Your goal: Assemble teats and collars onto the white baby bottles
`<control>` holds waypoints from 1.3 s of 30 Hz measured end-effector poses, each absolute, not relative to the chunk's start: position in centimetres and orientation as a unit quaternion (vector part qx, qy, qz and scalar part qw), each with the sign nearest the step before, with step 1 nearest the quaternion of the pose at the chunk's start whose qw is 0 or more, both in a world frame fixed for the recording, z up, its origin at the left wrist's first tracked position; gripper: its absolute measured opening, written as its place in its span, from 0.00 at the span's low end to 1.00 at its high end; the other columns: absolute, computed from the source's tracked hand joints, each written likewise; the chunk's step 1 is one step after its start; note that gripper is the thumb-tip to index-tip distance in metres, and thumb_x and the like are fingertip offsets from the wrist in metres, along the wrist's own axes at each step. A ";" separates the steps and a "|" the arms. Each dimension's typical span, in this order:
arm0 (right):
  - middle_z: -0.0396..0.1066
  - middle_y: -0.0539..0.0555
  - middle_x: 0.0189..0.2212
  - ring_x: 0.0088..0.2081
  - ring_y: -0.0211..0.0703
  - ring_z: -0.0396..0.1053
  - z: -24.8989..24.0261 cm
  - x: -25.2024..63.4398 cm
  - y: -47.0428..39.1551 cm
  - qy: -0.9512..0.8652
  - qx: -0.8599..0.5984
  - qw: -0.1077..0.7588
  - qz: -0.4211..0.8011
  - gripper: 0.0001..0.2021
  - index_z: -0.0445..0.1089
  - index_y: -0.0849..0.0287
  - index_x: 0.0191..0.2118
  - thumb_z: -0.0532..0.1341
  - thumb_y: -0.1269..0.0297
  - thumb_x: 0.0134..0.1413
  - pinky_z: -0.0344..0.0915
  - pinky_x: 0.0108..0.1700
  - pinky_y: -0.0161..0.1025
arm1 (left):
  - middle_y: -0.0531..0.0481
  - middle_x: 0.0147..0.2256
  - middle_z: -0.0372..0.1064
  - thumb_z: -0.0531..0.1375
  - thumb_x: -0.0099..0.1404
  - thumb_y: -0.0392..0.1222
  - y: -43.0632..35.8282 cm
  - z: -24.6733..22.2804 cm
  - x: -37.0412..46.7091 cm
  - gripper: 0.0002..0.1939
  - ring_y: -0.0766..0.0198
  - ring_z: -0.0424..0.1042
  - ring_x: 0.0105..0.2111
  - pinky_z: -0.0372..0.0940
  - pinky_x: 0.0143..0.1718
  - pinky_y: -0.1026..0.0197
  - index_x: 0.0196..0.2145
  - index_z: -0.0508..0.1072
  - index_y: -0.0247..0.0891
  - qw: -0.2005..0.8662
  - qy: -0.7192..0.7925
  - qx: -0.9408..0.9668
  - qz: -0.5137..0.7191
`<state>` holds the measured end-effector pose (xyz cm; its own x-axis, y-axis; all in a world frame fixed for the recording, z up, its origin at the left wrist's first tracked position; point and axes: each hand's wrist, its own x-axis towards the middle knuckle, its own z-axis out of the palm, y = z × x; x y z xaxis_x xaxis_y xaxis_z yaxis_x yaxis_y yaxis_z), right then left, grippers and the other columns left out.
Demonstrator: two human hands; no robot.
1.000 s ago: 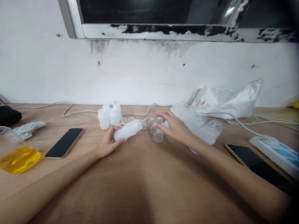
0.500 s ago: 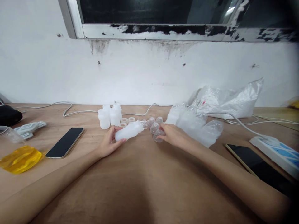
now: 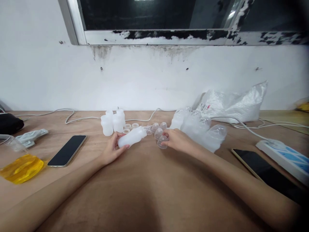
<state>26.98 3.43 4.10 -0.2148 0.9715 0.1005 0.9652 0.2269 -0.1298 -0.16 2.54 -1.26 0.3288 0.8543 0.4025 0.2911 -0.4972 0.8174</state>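
Observation:
My left hand [image 3: 114, 149] is wrapped round a milky white plastic bottle [image 3: 131, 137], which lies tilted with its neck pointing right and slightly away. At the front of a small cluster of clear dome caps [image 3: 158, 133], my right hand [image 3: 174, 138] has its thumb and fingers closed on the nearest clear dome cap [image 3: 162, 142]. Several white rings [image 3: 135, 125] lie behind the held bottle, partly hidden by it. To their left stand several upright white bottles [image 3: 107, 125]. Beyond my right hand is a group of bottles topped with clear domes [image 3: 196, 125].
A phone [image 3: 67, 150] and a clear container of yellow liquid [image 3: 22, 167] are on the left. On the right lie another phone [image 3: 260, 170], a power strip [image 3: 285, 158] and a white plastic bag [image 3: 234, 104]. A cable [image 3: 82, 119] runs along the wall.
The camera view has shifted slightly, so the whole scene sits a little lower. Both hands keep nearly the same places and grips.

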 end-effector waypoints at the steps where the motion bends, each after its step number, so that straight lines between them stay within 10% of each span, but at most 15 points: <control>1: 0.71 0.57 0.32 0.35 0.48 0.69 4.8 27.1 3.3 -0.778 -0.621 0.096 0.026 0.13 0.67 0.60 0.36 0.61 0.61 0.42 0.62 0.33 0.37 | 0.47 0.40 0.62 0.56 0.56 0.45 2.6 -1.2 -0.1 0.15 0.61 0.63 0.39 0.62 0.37 0.59 0.39 0.57 0.38 0.331 0.383 0.743 0.438; 10: 0.65 0.56 0.44 0.39 0.44 0.69 9.4 27.8 2.0 -0.687 -0.505 0.416 0.317 0.19 0.64 0.58 0.43 0.62 0.61 0.41 0.71 0.33 0.37 | 0.50 0.39 0.59 0.55 0.56 0.46 3.1 -1.0 -0.2 0.16 0.64 0.61 0.34 0.64 0.28 0.65 0.41 0.59 0.38 0.412 0.377 0.661 0.502; 39: 0.66 0.56 0.47 0.40 0.42 0.69 4.6 25.0 2.5 -0.690 -0.452 0.387 0.412 0.21 0.67 0.58 0.41 0.65 0.62 0.36 0.64 0.45 0.40 | 0.48 0.41 0.59 0.51 0.60 0.50 2.6 -1.0 -0.6 0.16 0.62 0.62 0.37 0.60 0.36 0.61 0.43 0.58 0.40 0.346 0.403 0.732 0.427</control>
